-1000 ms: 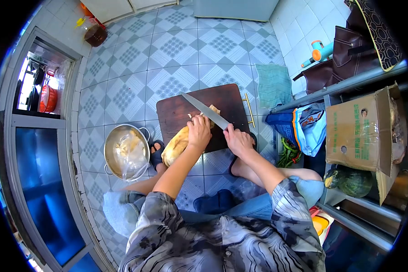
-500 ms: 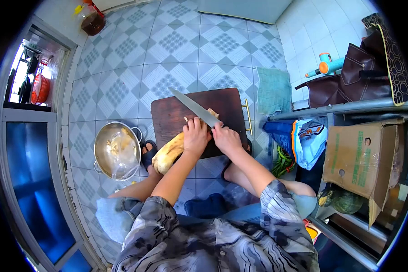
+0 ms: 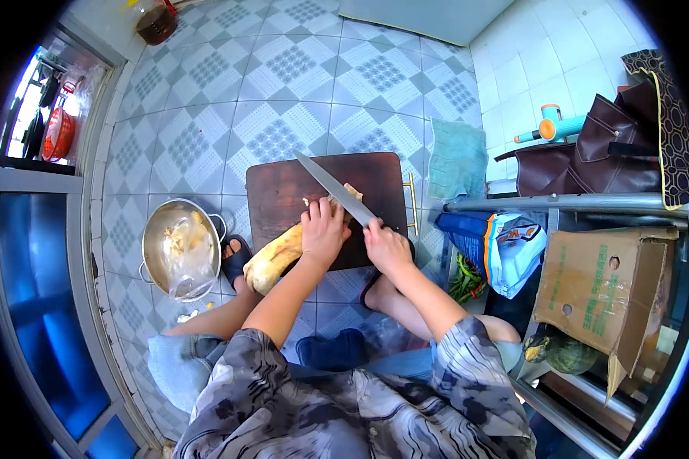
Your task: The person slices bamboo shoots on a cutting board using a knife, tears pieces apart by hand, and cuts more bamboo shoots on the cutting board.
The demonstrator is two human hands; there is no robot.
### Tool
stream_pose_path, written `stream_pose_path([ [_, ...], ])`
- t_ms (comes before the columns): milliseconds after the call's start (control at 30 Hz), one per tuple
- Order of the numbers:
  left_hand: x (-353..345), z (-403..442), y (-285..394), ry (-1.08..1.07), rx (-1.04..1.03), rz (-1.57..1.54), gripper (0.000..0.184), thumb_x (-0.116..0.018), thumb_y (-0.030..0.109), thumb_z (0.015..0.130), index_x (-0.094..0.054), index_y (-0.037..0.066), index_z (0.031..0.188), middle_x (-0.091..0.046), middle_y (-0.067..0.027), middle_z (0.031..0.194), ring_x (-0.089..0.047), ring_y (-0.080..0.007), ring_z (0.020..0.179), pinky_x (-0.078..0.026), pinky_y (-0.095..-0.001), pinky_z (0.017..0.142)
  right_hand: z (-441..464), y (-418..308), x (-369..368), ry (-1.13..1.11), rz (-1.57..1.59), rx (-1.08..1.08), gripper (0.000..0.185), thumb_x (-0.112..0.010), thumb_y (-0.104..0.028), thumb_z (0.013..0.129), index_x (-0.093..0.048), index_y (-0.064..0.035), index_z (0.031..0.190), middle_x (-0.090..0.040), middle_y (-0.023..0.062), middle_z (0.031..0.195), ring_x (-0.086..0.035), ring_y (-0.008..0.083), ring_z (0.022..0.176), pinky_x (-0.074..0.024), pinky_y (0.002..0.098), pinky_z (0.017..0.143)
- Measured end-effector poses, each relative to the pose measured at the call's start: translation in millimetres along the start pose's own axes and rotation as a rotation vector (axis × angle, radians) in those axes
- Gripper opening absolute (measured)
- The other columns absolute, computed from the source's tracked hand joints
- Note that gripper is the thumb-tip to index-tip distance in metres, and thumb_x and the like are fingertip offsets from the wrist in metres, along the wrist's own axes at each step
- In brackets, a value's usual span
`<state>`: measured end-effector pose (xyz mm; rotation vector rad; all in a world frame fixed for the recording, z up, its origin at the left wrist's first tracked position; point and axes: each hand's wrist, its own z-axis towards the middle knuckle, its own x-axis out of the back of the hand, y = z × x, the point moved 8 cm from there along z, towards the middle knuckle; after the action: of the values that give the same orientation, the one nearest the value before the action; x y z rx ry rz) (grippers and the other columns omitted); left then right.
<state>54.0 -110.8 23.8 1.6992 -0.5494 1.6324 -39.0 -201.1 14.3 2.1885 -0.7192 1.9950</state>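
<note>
My right hand (image 3: 387,246) grips the handle of a large kitchen knife (image 3: 331,183). Its blade points up and left across the dark wooden cutting board (image 3: 275,183). My left hand (image 3: 324,236) presses down on a long, thick, pale-yellow vegetable (image 3: 272,258) with brown patches, whose kind I cannot make out. Its rounded end sticks out past the board's lower left corner. The blade lies just beyond my left fingertips, at the vegetable's far end, where a small pale piece (image 3: 352,190) shows behind it. My hands partly cover the vegetable and the knife handle.
Left of the board, a metal pot (image 3: 151,245) holds a clear plastic bag and pale scraps. On the right are a rack (image 3: 505,202), a cardboard box (image 3: 582,283), a blue and white bag (image 3: 513,249) and green peppers (image 3: 465,281). A towel (image 3: 457,161) hangs nearby.
The whole view has shifted slightly, with the board and hands appearing a little further left. The knife has turned slightly, its tip a bit further right relative to the board. Both grips remain.
</note>
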Motion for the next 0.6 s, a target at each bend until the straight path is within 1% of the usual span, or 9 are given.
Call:
stream_pose_path([
  [67,-3,1,0,-0.017,0.000,-0.027,0.058,-0.067,0.033,0.065,-0.053,0.012,0.117,-0.048,-0.0137,0.108,-0.046,-0.0299,0.099,-0.040,-0.0408,0.074,27,-15,5,-0.016,0.032,0.017,0.029,-0.042,-0.029,0.092,-0.044,-0.0014,0.099,-0.060,0.0192,0.063,-0.062,0.0353,0.057,-0.0509,0.0458,0.050],
  [133,-7,1,-3,0.045,0.029,0.013,0.058,-0.068,0.033,0.064,-0.053,0.013,0.117,-0.048,-0.0145,0.108,-0.046,-0.0311,0.099,-0.040,-0.0417,0.074,31,-20,9,-0.026,0.057,0.030,0.028,-0.041,-0.029,0.092,-0.044,-0.0017,0.098,-0.060,0.0190,0.063,-0.062,0.0358,0.058,-0.0504,0.0469,0.050],
  [167,-4,2,-2,0.051,0.030,0.010,0.058,-0.068,0.033,0.064,-0.053,0.013,0.117,-0.048,-0.0145,0.108,-0.046,-0.0311,0.099,-0.040,-0.0417,0.074,29,-18,11,-0.012,0.043,0.023,0.028,-0.041,-0.029,0.092,-0.044,-0.0018,0.098,-0.061,0.0189,0.062,-0.062,0.0353,0.057,-0.0510,0.0458,0.050],
  [267,2,1,0,0.049,0.040,0.014,0.057,-0.068,0.032,0.064,-0.054,0.014,0.116,-0.048,-0.0151,0.108,-0.046,-0.0320,0.099,-0.039,-0.0419,0.075,6,-7,10,-0.016,0.049,-0.009,0.031,-0.042,-0.031,0.092,-0.044,-0.0014,0.100,-0.061,0.0190,0.063,-0.063,0.0351,0.057,-0.0517,0.0446,0.051],
  [333,2,2,-1,0.009,0.046,-0.011,0.057,-0.069,0.032,0.064,-0.053,0.016,0.117,-0.048,-0.0153,0.108,-0.046,-0.0325,0.099,-0.039,-0.0422,0.075,-20,11,4,-0.061,-0.010,-0.094,0.033,-0.043,-0.032,0.091,-0.044,-0.0007,0.101,-0.061,0.0197,0.063,-0.063,0.0356,0.057,-0.0516,0.0451,0.051],
  [367,4,3,-1,0.008,0.045,-0.013,0.057,-0.069,0.032,0.064,-0.053,0.016,0.117,-0.048,-0.0153,0.108,-0.046,-0.0325,0.099,-0.039,-0.0422,0.075,-28,17,5,-0.061,-0.012,-0.096,0.033,-0.043,-0.032,0.091,-0.044,-0.0007,0.101,-0.061,0.0197,0.063,-0.063,0.0356,0.057,-0.0516,0.0451,0.051],
  [433,4,3,1,0.005,0.012,0.006,0.061,-0.069,0.035,0.064,-0.053,0.014,0.118,-0.049,-0.0128,0.108,-0.046,-0.0286,0.096,-0.039,-0.0400,0.073,-39,23,6,-0.026,-0.074,-0.057,0.034,-0.043,-0.032,0.091,-0.044,0.0008,0.102,-0.060,0.0205,0.063,-0.063,0.0354,0.057,-0.0517,0.0453,0.052],
  [533,0,5,1,-0.051,0.005,-0.001,0.061,-0.070,0.035,0.064,-0.053,0.012,0.118,-0.049,-0.0118,0.106,-0.046,-0.0274,0.095,-0.039,-0.0392,0.074,-8,11,9,-0.022,-0.039,-0.009,0.033,-0.043,-0.031,0.091,-0.045,0.0013,0.099,-0.060,0.0201,0.062,-0.063,0.0344,0.056,-0.0518,0.0447,0.051],
  [600,-1,9,0,-0.042,0.012,0.010,0.061,-0.070,0.035,0.064,-0.053,0.011,0.117,-0.048,-0.0115,0.105,-0.046,-0.0268,0.094,-0.039,-0.0388,0.074,24,-5,9,0.015,-0.028,0.044,0.032,-0.043,-0.030,0.091,-0.045,0.0013,0.098,-0.060,0.0192,0.061,-0.063,0.0335,0.056,-0.0518,0.0439,0.050],
])
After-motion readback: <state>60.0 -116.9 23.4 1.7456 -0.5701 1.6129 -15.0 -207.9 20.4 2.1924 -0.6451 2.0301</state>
